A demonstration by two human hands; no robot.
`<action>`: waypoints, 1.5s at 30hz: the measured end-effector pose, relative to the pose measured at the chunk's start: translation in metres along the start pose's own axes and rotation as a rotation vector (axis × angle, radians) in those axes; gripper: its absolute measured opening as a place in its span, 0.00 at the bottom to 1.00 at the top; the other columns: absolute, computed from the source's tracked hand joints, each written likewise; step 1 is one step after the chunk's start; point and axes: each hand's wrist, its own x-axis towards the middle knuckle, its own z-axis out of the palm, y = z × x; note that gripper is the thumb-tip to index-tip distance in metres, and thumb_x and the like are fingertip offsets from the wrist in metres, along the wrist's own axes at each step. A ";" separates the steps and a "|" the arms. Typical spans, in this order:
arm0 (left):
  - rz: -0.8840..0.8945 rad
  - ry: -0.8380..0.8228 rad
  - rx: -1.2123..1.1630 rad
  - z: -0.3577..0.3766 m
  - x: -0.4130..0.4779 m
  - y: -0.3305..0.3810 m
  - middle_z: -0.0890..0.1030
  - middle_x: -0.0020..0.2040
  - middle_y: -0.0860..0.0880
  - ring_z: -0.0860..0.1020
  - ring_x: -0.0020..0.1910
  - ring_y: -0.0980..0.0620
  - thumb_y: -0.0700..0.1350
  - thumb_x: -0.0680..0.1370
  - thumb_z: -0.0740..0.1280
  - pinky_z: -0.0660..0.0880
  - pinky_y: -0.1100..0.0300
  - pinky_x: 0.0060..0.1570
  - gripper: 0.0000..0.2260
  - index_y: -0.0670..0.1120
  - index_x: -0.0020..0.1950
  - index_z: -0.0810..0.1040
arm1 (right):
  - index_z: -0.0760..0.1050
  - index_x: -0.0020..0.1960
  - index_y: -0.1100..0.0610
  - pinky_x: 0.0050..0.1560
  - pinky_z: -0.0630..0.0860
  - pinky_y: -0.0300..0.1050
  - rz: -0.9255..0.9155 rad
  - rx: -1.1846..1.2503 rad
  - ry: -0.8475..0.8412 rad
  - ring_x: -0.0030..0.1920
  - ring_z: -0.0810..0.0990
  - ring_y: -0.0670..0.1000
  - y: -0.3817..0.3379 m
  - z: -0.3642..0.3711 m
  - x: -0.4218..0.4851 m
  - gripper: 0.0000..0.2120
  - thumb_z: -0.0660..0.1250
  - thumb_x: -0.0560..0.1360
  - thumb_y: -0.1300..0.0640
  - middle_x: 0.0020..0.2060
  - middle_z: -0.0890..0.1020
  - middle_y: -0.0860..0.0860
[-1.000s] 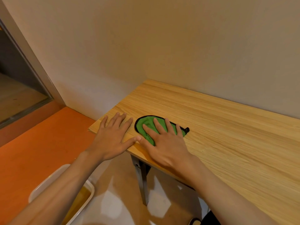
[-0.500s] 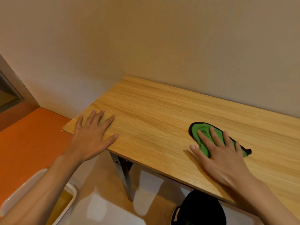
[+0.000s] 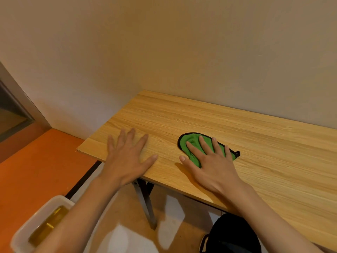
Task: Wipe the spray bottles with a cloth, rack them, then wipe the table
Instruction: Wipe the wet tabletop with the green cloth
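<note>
Pressing the green cloth flat on the bench, my right hand has straight, spread fingers. My left hand rests flat and open-fingered at the cloth's nine o'clock, apart from it.

Cloth on table, right of left hand
</note>
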 end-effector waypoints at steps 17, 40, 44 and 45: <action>0.171 -0.103 0.019 0.014 0.004 0.077 0.36 0.84 0.55 0.35 0.83 0.49 0.81 0.58 0.20 0.38 0.40 0.80 0.49 0.69 0.78 0.34 | 0.47 0.79 0.31 0.79 0.41 0.65 0.491 0.064 0.038 0.82 0.41 0.56 0.197 -0.032 -0.095 0.48 0.27 0.63 0.17 0.83 0.47 0.45; 0.172 -0.105 0.075 0.014 0.004 0.076 0.37 0.84 0.55 0.36 0.83 0.49 0.81 0.58 0.21 0.40 0.41 0.80 0.50 0.67 0.80 0.35 | 0.48 0.81 0.35 0.79 0.40 0.64 0.195 0.053 0.017 0.82 0.41 0.57 0.136 -0.023 -0.021 0.43 0.30 0.69 0.22 0.83 0.47 0.46; 0.167 -0.110 0.069 0.014 0.003 0.077 0.38 0.84 0.54 0.37 0.83 0.49 0.82 0.59 0.22 0.40 0.41 0.80 0.50 0.68 0.80 0.37 | 0.49 0.81 0.35 0.79 0.43 0.66 0.395 0.044 0.046 0.82 0.44 0.59 0.210 -0.036 -0.044 0.42 0.32 0.70 0.22 0.83 0.48 0.47; 0.165 -0.109 0.063 0.014 0.004 0.077 0.38 0.84 0.54 0.37 0.83 0.48 0.82 0.59 0.22 0.40 0.40 0.80 0.51 0.68 0.80 0.38 | 0.50 0.81 0.35 0.78 0.43 0.67 0.451 0.043 0.051 0.82 0.44 0.59 0.223 -0.039 -0.043 0.42 0.32 0.71 0.22 0.83 0.49 0.48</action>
